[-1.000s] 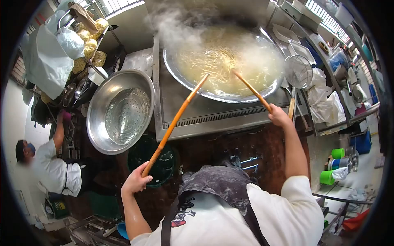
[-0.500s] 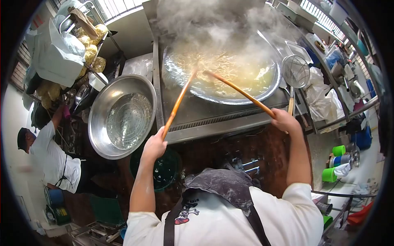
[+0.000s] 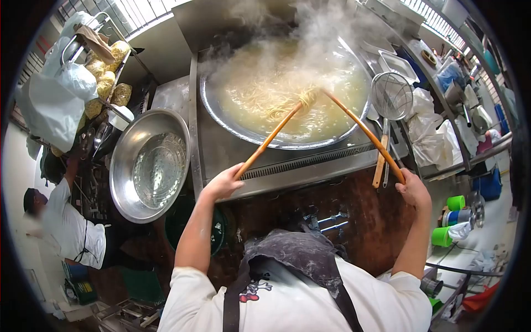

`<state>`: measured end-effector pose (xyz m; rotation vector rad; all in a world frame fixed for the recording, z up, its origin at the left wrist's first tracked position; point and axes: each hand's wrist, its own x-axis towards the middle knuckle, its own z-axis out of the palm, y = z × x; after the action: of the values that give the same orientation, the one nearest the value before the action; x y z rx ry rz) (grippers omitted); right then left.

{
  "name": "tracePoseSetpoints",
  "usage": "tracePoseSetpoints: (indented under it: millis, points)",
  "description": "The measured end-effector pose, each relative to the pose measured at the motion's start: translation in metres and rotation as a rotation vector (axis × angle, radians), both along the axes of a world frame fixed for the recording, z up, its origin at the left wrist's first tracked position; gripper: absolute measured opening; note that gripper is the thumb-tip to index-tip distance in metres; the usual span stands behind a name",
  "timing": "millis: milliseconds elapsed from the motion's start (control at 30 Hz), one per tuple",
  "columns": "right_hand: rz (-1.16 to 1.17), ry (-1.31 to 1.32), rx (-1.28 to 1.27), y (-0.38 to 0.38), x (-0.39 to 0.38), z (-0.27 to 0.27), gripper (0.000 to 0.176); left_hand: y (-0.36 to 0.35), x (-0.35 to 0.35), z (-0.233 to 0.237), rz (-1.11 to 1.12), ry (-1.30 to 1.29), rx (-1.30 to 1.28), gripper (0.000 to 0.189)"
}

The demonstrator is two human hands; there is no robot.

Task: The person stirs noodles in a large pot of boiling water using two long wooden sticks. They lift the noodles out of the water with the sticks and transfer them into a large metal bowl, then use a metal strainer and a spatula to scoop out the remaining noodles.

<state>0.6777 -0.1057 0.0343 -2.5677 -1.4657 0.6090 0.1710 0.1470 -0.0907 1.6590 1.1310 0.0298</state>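
The left fingers and right fingers curl tight around long sticks. The tips have moved right; noodles now bunch there, maybe lifted, in the steamy pot.

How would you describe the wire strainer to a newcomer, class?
Find the big steaming pot. Beside its right edge in the picture is the wire strainer, wooden handle towards the camera. Its round mesh head sets it apart from the plain stick in the right hand.
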Motion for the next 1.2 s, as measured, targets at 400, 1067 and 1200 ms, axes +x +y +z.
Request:
tracePoseSetpoints:
  millis: [400, 1067, 1200]
  points:
    - [0.284, 0.150, -0.032, 0.163, -0.027, -0.107, 0.027, -0.212, -0.128, 0.093, 0.611, 0.040, -0.276, 0.078]
    - [0.383, -0.199, 0.107, -0.013, -0.193, 0.075, 0.037, -0.292, -0.240, 0.004, 0.780, -0.077, -0.097, 0.058]
    - [0.391, -0.036, 0.178, -0.024, -0.231, 0.000, 0.032, -0.328, -0.253, -0.048, 0.796, -0.080, -0.092, 0.058]
